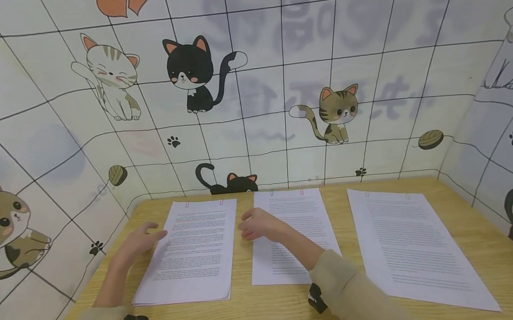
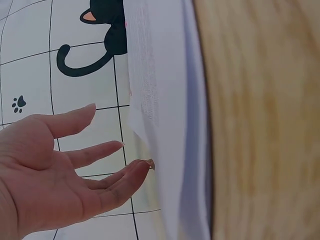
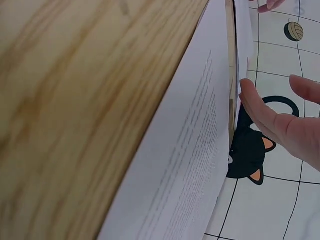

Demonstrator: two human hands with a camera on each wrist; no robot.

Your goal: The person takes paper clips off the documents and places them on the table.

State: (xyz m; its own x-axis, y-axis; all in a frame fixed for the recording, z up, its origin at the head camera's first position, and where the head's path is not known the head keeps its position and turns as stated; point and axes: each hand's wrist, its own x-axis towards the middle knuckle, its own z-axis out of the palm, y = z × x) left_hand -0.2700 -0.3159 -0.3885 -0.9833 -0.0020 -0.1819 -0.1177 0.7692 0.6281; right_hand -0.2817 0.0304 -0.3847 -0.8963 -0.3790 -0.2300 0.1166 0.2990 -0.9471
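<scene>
Three stacks of printed sheets lie side by side on a wooden table [image 1: 497,258]. My left hand [image 1: 149,232] hovers at the left edge of the left stack [image 1: 196,255], fingers relaxed and spread; in the left wrist view its fingertips [image 2: 142,167] almost touch the left stack's edge [image 2: 165,125]. My right hand [image 1: 252,228] sits between the left stack and the middle stack [image 1: 300,215], over the middle stack's left edge, holding nothing. In the right wrist view its fingers [image 3: 265,112] reach straight out past the middle stack's far end [image 3: 195,150].
The right stack [image 1: 413,243] lies apart near the table's right side. Small paper clips [image 1: 301,192] hold the sheets at their top edges. Walls with cartoon cats [image 1: 191,71] close in the table at the back and on both sides.
</scene>
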